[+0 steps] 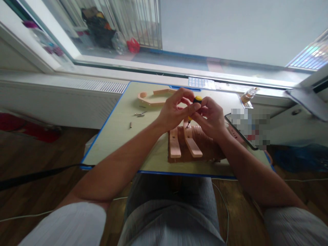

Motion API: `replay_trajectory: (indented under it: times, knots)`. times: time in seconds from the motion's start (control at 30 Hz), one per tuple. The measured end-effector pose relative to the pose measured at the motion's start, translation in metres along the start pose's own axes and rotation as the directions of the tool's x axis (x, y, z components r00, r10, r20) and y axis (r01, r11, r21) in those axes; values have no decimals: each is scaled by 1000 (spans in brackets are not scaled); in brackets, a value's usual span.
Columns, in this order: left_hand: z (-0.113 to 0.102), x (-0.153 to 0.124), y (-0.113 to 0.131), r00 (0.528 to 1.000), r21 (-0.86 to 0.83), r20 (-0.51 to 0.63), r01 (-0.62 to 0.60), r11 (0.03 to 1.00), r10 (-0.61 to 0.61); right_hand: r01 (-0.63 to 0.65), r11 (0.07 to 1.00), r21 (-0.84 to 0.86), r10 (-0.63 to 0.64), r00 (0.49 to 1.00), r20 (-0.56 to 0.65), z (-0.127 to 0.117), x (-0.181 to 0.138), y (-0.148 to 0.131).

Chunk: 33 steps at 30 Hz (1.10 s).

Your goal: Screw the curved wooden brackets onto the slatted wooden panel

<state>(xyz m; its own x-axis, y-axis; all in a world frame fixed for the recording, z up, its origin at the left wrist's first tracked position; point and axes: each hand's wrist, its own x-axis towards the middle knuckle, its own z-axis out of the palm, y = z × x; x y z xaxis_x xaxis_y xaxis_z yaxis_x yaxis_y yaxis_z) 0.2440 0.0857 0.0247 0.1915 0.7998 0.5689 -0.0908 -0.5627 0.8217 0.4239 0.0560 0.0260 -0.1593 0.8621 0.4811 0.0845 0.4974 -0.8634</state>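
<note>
Both my left hand (180, 107) and my right hand (210, 114) are closed around a small screwdriver (197, 99) with a yellow and black handle, held upright. Its tip meets a screw in one of two curved wooden pieces (192, 145), near that piece's upper part. The other curved wooden piece (175, 145) lies parallel on the left, with a dark screw or hole in it. Under both pieces is a brown wooden board (207, 145), partly covered by my right hand and forearm.
More wooden pieces (151, 102) lie at the far left of the blue-edged table (107, 143). Several screws (140, 114) and a small metal pin (130, 125) are nearby. A tablet (242, 131) is at the right, with a clear packet (248, 96) behind it. A window sill borders the back.
</note>
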Motion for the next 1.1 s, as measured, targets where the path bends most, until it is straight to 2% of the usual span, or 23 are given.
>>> replay_trajectory:
  times: [0.17,0.33,0.5,0.77,0.9,1.1]
  knots:
    - [0,1,-1,1000,-5,6,11,1000,-11,6,1000,-9,-6,1000,-7,2,0,1]
    - [-1,1,-4,999,-47,-4,-34,998,33,1,1000,-29,-2,1000,-31,2,1,-1]
    - [-4,2,-3,1000,-74,26,-13,997,15,83,990,-111,-79,996,45,-6,2,-8]
    - [-4,2,-4,999,-75,39,23,997,-20,106,990,-98,-96,991,95,-14,7,-10]
    - [-4,1,-8,999,-74,35,-13,997,16,124,985,-120,-114,990,88,-12,5,-8]
    - [-5,0,-6,999,-53,38,23,998,-21,63,996,-70,-59,997,58,-8,3,0]
